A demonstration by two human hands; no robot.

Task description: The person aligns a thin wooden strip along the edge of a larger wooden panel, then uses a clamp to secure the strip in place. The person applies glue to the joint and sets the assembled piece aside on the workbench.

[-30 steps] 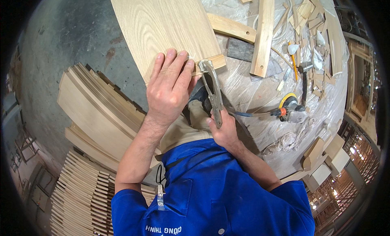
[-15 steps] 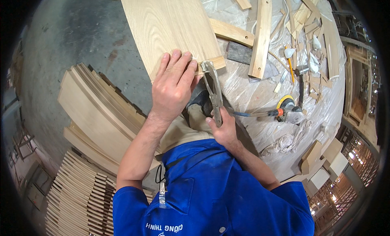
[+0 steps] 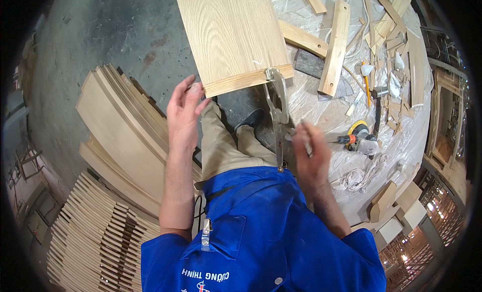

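Observation:
A wide light wooden board lies ahead of me, with a thin wooden strip along its near edge. Metal locking pliers grip the strip and board near the right end, their handles hanging toward my waist. My left hand is at the board's near left corner, fingers apart and slightly bent; whether a fingertip touches the edge is unclear. Off to the right of the pliers' handles, my right hand is smeared by motion and does not hold them.
On the right, a plastic-covered table holds a sander, a drilled wooden bar, an orange pencil, a hammer and wood scraps. Stacked curved panels and a row of slats stand at left.
My left hand has left the board's top and moved to its left corner. My right hand has let go of the pliers and moved right. The pliers stay clamped on the board.

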